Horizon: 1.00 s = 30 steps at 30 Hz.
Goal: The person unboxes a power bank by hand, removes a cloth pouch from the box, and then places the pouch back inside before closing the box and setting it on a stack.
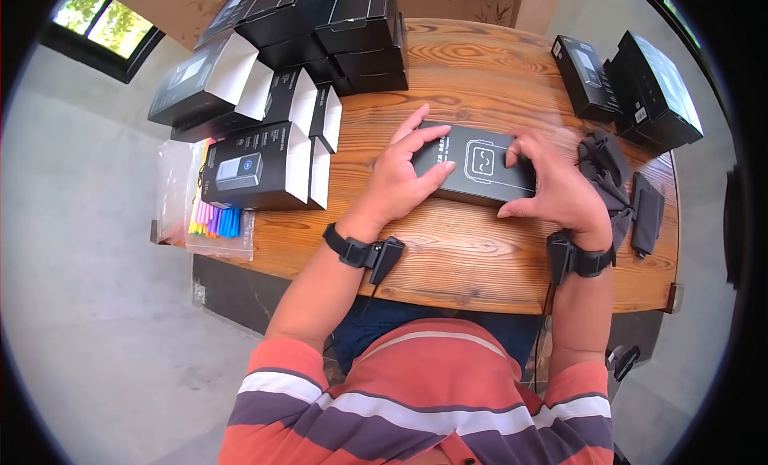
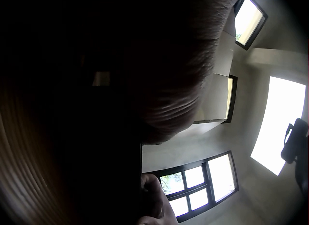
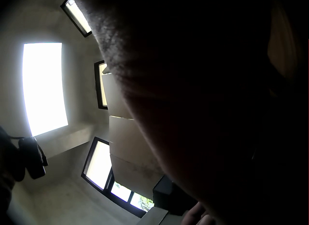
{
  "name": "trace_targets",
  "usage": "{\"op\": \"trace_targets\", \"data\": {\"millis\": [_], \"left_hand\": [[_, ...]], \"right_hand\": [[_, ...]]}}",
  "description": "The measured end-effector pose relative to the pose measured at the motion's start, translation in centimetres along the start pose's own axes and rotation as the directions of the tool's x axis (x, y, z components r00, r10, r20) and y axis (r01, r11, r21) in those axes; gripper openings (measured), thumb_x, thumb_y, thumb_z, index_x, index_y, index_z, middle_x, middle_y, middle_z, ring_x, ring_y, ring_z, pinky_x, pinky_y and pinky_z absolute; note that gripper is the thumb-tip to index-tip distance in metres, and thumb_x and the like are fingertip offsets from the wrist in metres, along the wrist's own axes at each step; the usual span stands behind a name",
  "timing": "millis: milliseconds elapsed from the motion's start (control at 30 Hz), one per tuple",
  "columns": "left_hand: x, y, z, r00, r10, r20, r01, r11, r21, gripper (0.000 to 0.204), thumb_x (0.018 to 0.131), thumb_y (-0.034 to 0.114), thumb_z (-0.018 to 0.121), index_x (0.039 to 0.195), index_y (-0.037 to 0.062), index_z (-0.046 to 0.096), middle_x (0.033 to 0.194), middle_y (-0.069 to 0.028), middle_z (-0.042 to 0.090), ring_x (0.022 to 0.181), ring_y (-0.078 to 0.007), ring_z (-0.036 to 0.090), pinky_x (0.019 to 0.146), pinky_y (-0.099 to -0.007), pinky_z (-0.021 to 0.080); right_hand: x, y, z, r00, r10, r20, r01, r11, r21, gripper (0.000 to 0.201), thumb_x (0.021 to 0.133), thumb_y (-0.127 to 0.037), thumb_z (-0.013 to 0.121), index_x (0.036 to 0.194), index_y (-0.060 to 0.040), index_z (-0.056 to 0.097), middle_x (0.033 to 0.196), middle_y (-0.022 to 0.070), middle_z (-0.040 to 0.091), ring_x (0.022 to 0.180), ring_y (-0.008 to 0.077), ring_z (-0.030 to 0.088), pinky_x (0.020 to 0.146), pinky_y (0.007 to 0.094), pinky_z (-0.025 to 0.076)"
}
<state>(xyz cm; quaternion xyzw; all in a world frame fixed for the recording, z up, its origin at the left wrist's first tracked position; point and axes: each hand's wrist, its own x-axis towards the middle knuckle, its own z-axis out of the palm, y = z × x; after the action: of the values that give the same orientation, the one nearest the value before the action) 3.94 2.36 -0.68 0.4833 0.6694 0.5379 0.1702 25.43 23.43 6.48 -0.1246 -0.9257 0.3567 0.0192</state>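
Note:
A flat black box [image 1: 484, 163] with a white line-drawn smiling face on its lid lies on the wooden table in front of the person. At its left end the left hand [image 1: 402, 173] holds it, thumb and a finger over the lid, another finger pointing away. The right hand [image 1: 560, 183] grips the right end, with curled fingers at the far corner and the thumb at the near one. In the left wrist view, the heel of the left hand [image 2: 178, 99] hides most of the box. Deep shadow covers most of the right hand [image 3: 159, 109] in the right wrist view.
Open-ended black cartons [image 1: 260, 165] and stacked dark boxes [image 1: 360, 41] stand at the left and back. Colored sticks [image 1: 216, 222] in a clear bag lie at the table's left edge. Two black boxes [image 1: 658, 93] are back right; dark cloth pouches [image 1: 604, 169] lie beside the right hand.

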Motion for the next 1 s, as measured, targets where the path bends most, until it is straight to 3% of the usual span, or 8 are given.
{"op": "trace_targets", "data": {"millis": [67, 300, 400, 467, 567, 667, 733, 1000], "left_hand": [[0.0, -0.1, 0.0, 1.0, 0.002, -0.014, -0.002, 1.0, 0.0, 0.052, 0.097, 0.021, 0.088, 0.145, 0.0068, 0.074, 0.174, -0.0256, 0.046, 0.16, -0.0362, 0.048, 0.128, -0.0433, 0.042], [0.2, 4.2, -3.0, 0.935, 0.275, -0.223, -0.231, 0.951, 0.205, 0.047, 0.098, 0.021, 0.086, 0.142, 0.0063, 0.074, 0.166, -0.0227, 0.057, 0.15, -0.0366, 0.059, 0.123, -0.0431, 0.048], [-0.9, 8.6, -7.5, 0.872, 0.275, -0.406, -0.203, 0.956, 0.212, 0.031, 0.102, 0.013, 0.082, 0.132, 0.0066, 0.08, 0.125, -0.0098, 0.083, 0.118, -0.0203, 0.077, 0.101, -0.0343, 0.059], [-2.5, 9.8, -11.0, 0.759, 0.152, -0.633, -0.164, 0.986, 0.039, 0.019, 0.109, 0.01, 0.074, 0.125, 0.0016, 0.08, 0.116, -0.0114, 0.084, 0.103, -0.0162, 0.079, 0.089, -0.0292, 0.06], [-4.8, 8.6, -18.0, 0.504, 0.165, -0.848, 0.12, 0.959, 0.258, 0.03, 0.11, 0.02, 0.074, 0.13, -0.0027, 0.077, 0.115, -0.0161, 0.083, 0.104, -0.02, 0.079, 0.097, -0.033, 0.06], [-8.4, 4.6, -24.8, 0.524, 0.164, -0.836, 0.429, 0.797, 0.425, 0.043, 0.107, 0.025, 0.078, 0.137, -0.0045, 0.073, 0.116, -0.0168, 0.082, 0.105, -0.0219, 0.078, 0.099, -0.0358, 0.059], [-10.0, 3.7, -26.1, 0.556, -0.084, -0.827, 0.67, 0.633, 0.387, 0.053, 0.105, 0.03, 0.079, 0.144, -0.0054, 0.069, 0.112, -0.0153, 0.082, 0.103, -0.0212, 0.076, 0.097, -0.036, 0.059], [-10.5, 2.2, -24.9, 0.51, -0.219, -0.832, 0.475, 0.878, 0.06, 0.037, 0.104, 0.015, 0.079, 0.137, -0.0006, 0.069, 0.108, -0.0131, 0.079, 0.093, -0.019, 0.075, 0.085, -0.0321, 0.06]], "right_hand": [[-0.1, 0.4, 0.6, 0.976, -0.174, -0.133, 0.169, 0.984, -0.049, 0.067, 0.068, -0.021, 0.103, 0.115, -0.0071, 0.058, 0.124, 0.0161, 0.06, 0.121, 0.0403, 0.06, 0.105, 0.0439, 0.051], [-0.2, 0.6, 0.4, 0.988, -0.128, -0.089, 0.125, 0.992, -0.035, 0.072, 0.064, -0.017, 0.104, 0.118, -0.0069, 0.057, 0.146, 0.0186, 0.059, 0.142, 0.0436, 0.056, 0.116, 0.0437, 0.048], [-0.6, 0.0, 0.3, 0.984, -0.134, -0.117, 0.129, 0.99, -0.052, 0.071, 0.065, -0.014, 0.103, 0.119, -0.0069, 0.057, 0.141, 0.0165, 0.06, 0.136, 0.043, 0.058, 0.112, 0.0445, 0.05], [-0.6, -0.3, 0.3, 0.989, -0.105, -0.104, 0.103, 0.994, -0.028, 0.069, 0.066, -0.012, 0.102, 0.119, -0.007, 0.057, 0.137, 0.0159, 0.06, 0.133, 0.0427, 0.058, 0.11, 0.0448, 0.051], [-0.7, -0.5, 0.1, 0.993, -0.064, -0.099, 0.065, 0.998, 0.01, 0.067, 0.067, -0.009, 0.1, 0.118, -0.0073, 0.057, 0.13, 0.0151, 0.06, 0.126, 0.0421, 0.059, 0.105, 0.045, 0.052], [-0.7, -0.3, 0.5, 0.988, -0.084, -0.131, 0.089, 0.996, 0.031, 0.064, 0.068, -0.008, 0.098, 0.117, -0.0076, 0.058, 0.126, 0.0149, 0.06, 0.124, 0.0412, 0.06, 0.104, 0.0444, 0.052], [-0.6, -0.2, 0.7, 0.981, -0.113, -0.16, 0.12, 0.992, 0.035, 0.062, 0.068, -0.008, 0.098, 0.116, -0.0078, 0.058, 0.126, 0.0148, 0.06, 0.124, 0.0406, 0.06, 0.104, 0.0437, 0.052], [-0.3, -1.5, 1.1, 0.951, -0.262, -0.161, 0.295, 0.927, 0.231, 0.058, 0.069, -0.015, 0.097, 0.114, -0.008, 0.06, 0.128, 0.0136, 0.061, 0.12, 0.0346, 0.058, 0.105, 0.0393, 0.049]]}}
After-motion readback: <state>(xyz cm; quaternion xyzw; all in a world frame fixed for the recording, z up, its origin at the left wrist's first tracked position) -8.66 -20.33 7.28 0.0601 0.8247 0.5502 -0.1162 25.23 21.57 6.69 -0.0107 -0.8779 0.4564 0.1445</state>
